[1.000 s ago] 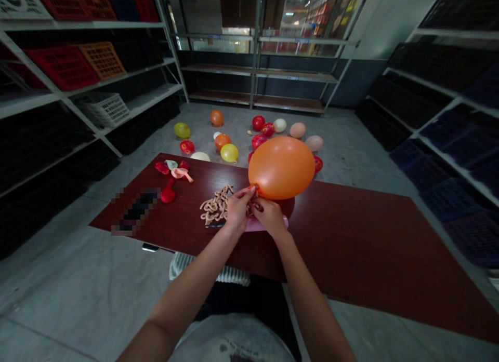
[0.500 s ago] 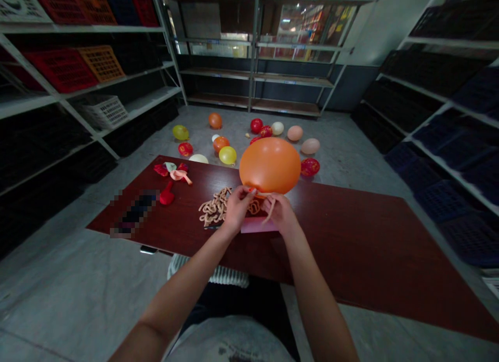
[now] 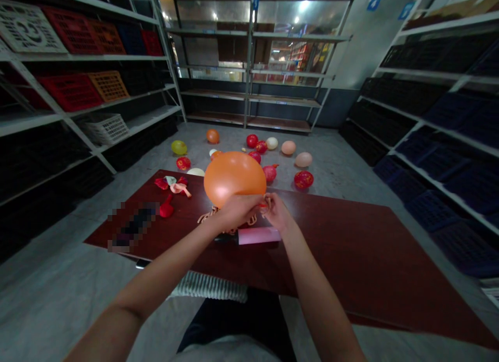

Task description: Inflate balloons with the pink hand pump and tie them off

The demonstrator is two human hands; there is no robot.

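Observation:
An inflated orange balloon (image 3: 234, 175) rests against my left hand (image 3: 242, 210), above the near middle of the dark red table. The fingers of my left hand are closed around its neck end. Close beside it, my right hand (image 3: 277, 211) pinches at the stretched orange neck; how the fingers lie there is partly hidden. Behind and under my left hand is a pile of tan, cord-like strips (image 3: 208, 215), mostly covered. Below my hands lies a pink balloon pump (image 3: 258, 236) with a black end.
Uninflated balloons (image 3: 177, 185), a red balloon (image 3: 166, 209) and a blurred-out dark object (image 3: 134, 227) lie on the table's left (image 3: 97, 232). Several inflated balloons (image 3: 303, 180) are on the floor beyond. Shelves with crates (image 3: 109, 85) stand at both sides.
The orange balloon has swung to the left, and my hands have come together at its neck. The tan strip hanging from my right hand no longer shows. The view has tilted up.

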